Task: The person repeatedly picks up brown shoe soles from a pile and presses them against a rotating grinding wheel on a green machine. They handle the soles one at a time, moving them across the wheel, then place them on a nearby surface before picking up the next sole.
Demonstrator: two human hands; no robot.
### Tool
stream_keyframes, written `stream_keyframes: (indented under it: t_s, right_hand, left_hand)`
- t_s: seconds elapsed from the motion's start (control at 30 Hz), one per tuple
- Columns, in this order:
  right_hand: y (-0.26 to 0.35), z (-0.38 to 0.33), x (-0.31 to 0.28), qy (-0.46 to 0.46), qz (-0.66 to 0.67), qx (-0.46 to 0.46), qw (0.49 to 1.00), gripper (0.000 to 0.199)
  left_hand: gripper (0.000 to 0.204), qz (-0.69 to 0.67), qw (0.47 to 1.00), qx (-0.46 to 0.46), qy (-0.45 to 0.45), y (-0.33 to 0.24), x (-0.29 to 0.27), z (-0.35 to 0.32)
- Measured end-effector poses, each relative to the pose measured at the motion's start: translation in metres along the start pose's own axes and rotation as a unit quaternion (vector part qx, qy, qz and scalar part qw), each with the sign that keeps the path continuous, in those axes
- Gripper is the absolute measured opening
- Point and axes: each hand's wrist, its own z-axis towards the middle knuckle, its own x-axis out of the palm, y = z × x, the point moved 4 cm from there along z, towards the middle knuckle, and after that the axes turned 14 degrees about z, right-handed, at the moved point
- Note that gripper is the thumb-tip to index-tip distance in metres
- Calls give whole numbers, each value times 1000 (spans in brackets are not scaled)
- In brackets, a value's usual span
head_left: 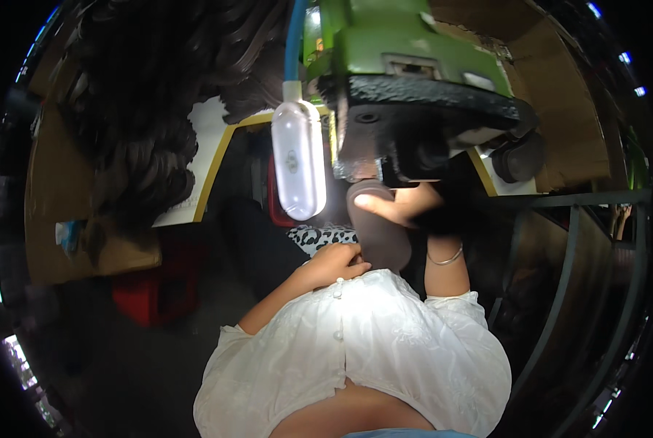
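Observation:
A dark brown shoe sole [377, 237] runs from under the head of a green machine [421, 44] back toward my white top. My right hand [403, 206] grips its far part from the right, with the thumb lying on its upper face. My left hand [335, 263] is closed at the sole's near left edge, its fingers curled against it; some fingertips are hidden. The far tip of the sole sits just below the machine's black lower body [429, 109], and the exact contact there is hidden.
A lit white lamp [297, 160] hangs left of the machine head. Many dark soles [155, 171] are heaped at left beside cardboard [60, 160]; more soles [518, 157] lie at right. A metal rack [571, 270] stands at right, a red crate [151, 296] low at left.

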Motion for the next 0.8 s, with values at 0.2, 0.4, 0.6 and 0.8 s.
stream_keyframes:
  t_s: [0.2,0.4,0.6,0.8]
  right_hand:
    - [-2,-26,-104,-528,50,-158,833,31]
    - [-111,20,-98,-425,176,-15,888,38]
    - [-244,1,-34,-499,524,61,688,22]
    - [-199,-18,23,-229,143,48,962,16]
  left_hand:
    - [29,-113,972,-64,-194,31,-32,-10]
    - [23,11,947,-10,-322,51,-74,-19]
    - [16,251,626,-126,-727,72,-197,-115]
    - [22,303,456,-403,-734,138,-254,-206]
